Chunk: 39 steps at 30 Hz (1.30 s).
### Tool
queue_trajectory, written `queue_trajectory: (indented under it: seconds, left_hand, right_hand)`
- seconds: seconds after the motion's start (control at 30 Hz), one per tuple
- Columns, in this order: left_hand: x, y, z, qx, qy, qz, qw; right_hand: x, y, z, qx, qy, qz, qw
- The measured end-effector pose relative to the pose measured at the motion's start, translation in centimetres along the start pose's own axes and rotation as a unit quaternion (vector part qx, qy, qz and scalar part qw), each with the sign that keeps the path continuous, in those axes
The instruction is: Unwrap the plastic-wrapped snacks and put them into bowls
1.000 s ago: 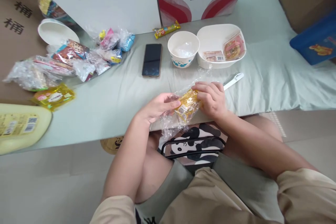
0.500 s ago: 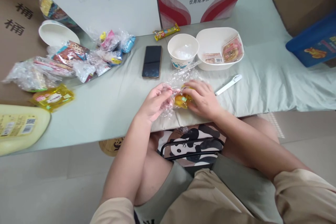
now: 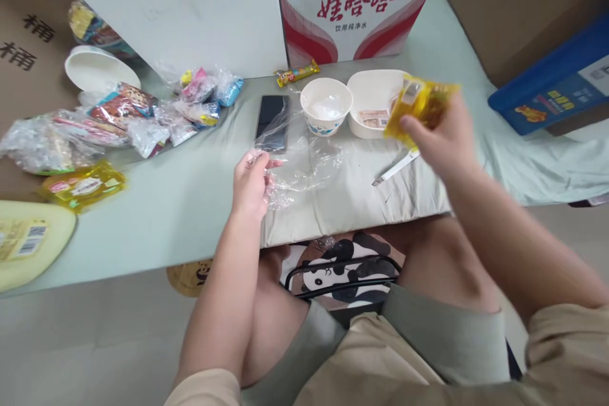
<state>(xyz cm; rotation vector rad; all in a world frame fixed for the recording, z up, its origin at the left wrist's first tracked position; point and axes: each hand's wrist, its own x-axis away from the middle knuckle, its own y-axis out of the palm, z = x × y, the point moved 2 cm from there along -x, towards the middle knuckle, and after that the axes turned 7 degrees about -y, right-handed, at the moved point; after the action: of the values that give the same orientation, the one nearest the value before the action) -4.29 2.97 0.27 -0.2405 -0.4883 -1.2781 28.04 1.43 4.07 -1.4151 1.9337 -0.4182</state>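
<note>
Right hand [image 3: 450,146] pinched the yellow packet [image 3: 408,113] at its fingertips, white tray [image 3: 372,85] beyond and left. Left hand [image 3: 251,184] clutched clear film [image 3: 309,168], spread to its right. Packet looked light, soft, slick; edge seemed the best hold.

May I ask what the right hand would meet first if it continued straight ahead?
Probably the white tray, beyond the yellow packet in the right hand; depth is unclear, so it might pass above.
</note>
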Motion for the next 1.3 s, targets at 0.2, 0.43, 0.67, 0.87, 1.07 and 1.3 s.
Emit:
queue_trajectory:
  seconds: [0.2, 0.43, 0.67, 0.87, 1.07, 1.3]
  left_hand:
    - [0.5, 0.6, -0.1, -0.036, 0.02, -0.059, 0.997]
    - [0.9, 0.2, -0.2, -0.044, 0.013, -0.089, 0.995]
    - [1.0, 0.0, -0.1, -0.041, 0.006, -0.092, 0.995]
    - [0.8, -0.2, 0.2, -0.096, 0.01, -0.139, 0.986]
    - [1.3, -1.0, 0.1, -0.189, -0.057, -0.299, 0.933]
    - [-1.1, -4.1, 0.5, -0.332, 0.178, -0.04, 0.925]
  right_hand:
    - [-9.4, -0.7, 1.2, 0.232, 0.089, -0.08, 0.965]
    - [-11.7, 1.8, 4.7, 0.354, 0.082, -0.193, 0.911]
    - [-11.8, 1.4, 5.2, 0.277, 0.0, -0.292, 0.916]
    - [-7.4, 1.3, 0.2, 0.235, -0.171, -0.137, 0.947]
    - [3.9, 8.2, -5.1, 0.046, -0.386, -0.309, 0.868]
    - [8.1, 7.9, -3.2, 0.17, -0.304, -0.375, 0.859]
